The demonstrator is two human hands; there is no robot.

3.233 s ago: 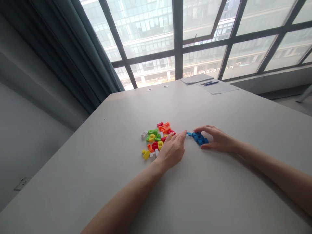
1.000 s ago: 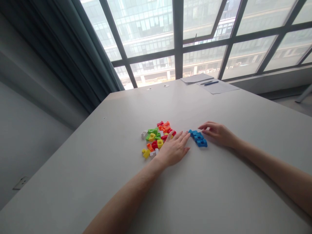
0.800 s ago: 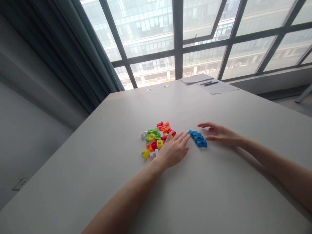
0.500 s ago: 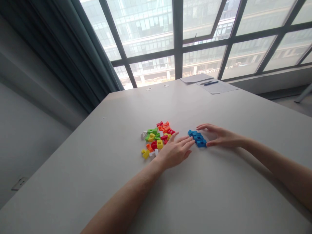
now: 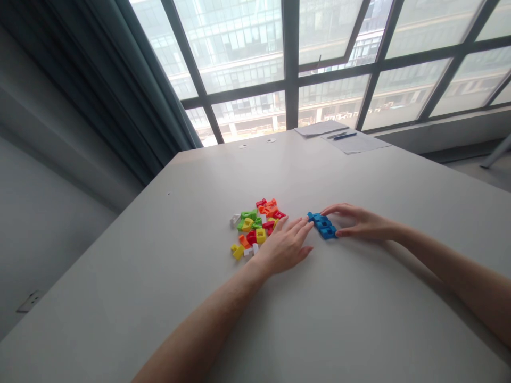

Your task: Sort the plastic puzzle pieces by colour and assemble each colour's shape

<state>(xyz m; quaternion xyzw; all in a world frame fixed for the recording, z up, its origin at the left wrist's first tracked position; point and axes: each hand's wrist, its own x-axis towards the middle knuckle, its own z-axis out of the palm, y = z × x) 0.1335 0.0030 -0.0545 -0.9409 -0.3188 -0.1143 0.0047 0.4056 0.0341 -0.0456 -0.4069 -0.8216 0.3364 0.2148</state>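
Observation:
A row of joined blue blocks (image 5: 322, 225) lies on the white table (image 5: 319, 319). My right hand (image 5: 361, 223) rests beside it on the right, with fingers and thumb touching the row's far and near ends. My left hand (image 5: 285, 246) lies flat on the table just left of the blue row, fingers stretched out and apart, tips close to it. Left of that hand sits a pile of loose red, orange, green, yellow and white blocks (image 5: 256, 226).
Sheets of paper (image 5: 347, 139) with a blue pen (image 5: 345, 136) lie at the table's far edge by the window. A dark curtain (image 5: 131, 96) hangs at the left. The table's left edge runs diagonally past the pile.
My right hand has come back against the blue row and now brackets it. My left hand has opened flat and drawn slightly away from the row's end.

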